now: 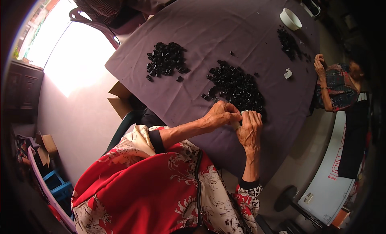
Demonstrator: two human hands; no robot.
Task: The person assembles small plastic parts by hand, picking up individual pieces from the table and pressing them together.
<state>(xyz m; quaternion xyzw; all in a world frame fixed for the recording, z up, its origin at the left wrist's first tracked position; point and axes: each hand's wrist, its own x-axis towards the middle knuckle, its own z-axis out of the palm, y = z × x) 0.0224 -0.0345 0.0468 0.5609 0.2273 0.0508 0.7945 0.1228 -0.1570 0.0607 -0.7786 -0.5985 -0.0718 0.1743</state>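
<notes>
My left hand [222, 114] and my right hand [250, 128] meet at the near edge of a large pile of small black plastic pieces [235, 84]. The fingers of both are pinched together, tip to tip. Something small and whitish shows between the fingertips, too little of it to name. Which hand bears it I cannot make out. A second heap of black pieces [165, 60] lies farther left on the purple tablecloth [193, 39]. A stray black piece [232, 53] lies beyond the large pile.
A white bowl [290, 19] stands at the far right, beside a scatter of smaller black bits [288, 43]. Near it lies a small white object [288, 73]. Another person [335, 87] sits at the right side with hands raised. A long white box [325, 173] lies at the lower right.
</notes>
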